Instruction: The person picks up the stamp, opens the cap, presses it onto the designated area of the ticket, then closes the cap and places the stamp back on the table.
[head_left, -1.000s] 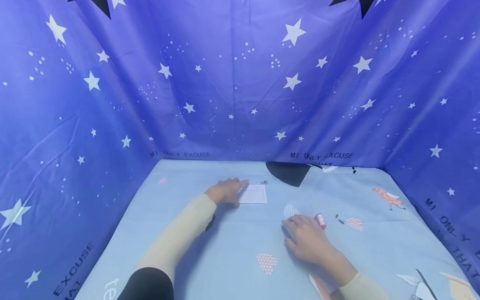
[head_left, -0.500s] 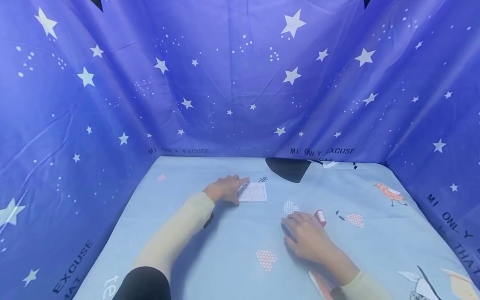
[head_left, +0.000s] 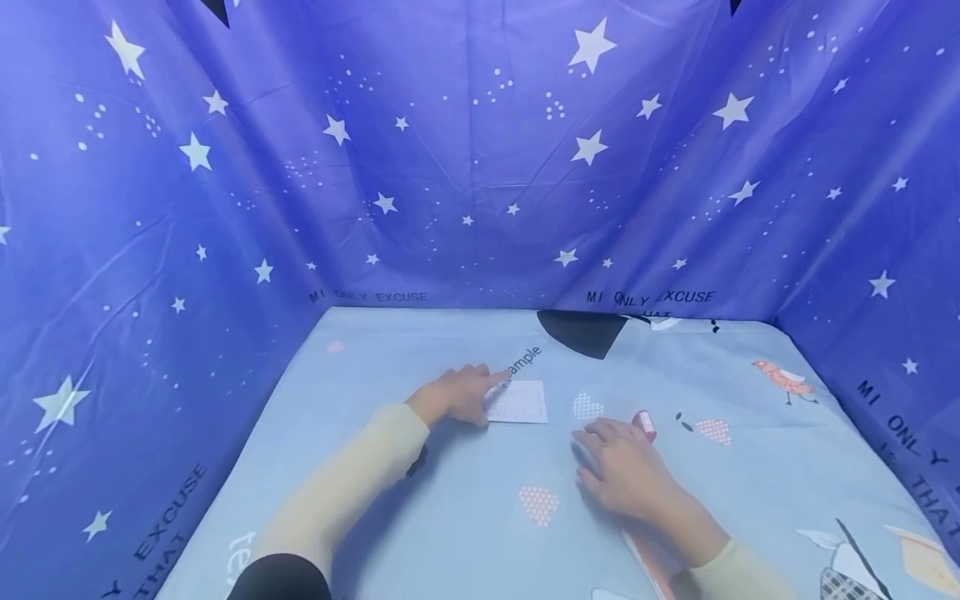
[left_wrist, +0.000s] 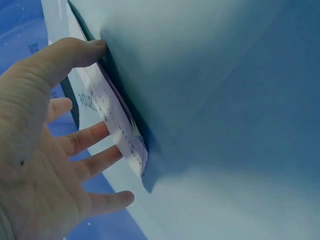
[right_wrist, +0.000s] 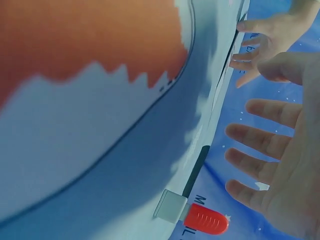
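In the head view my left hand (head_left: 459,395) is at the left side of a small white printed paper (head_left: 521,402) lying on light blue bedding. Its spread, nearly straight fingers touch the paper (left_wrist: 120,127) in the left wrist view, the thumb over one long edge. The paper looks layered, with one end bent a little. My right hand (head_left: 626,467) hovers low over the bedding, fingers loosely bent and nothing in them. Just beyond it lies a small stamp-like item (right_wrist: 206,220) with a red ribbed handle and a clear square block; it is partly hidden in the head view.
The light blue bedding (head_left: 450,517) carries hearts, a bird (head_left: 783,379) and lettering as prints. Purple-blue star-patterned curtains (head_left: 480,150) enclose its far edge and both sides.
My left hand and the paper have moved slightly toward me and right, baring more printed letters behind it. The right hand stays near the stamp-like item. The head view has shifted a little.
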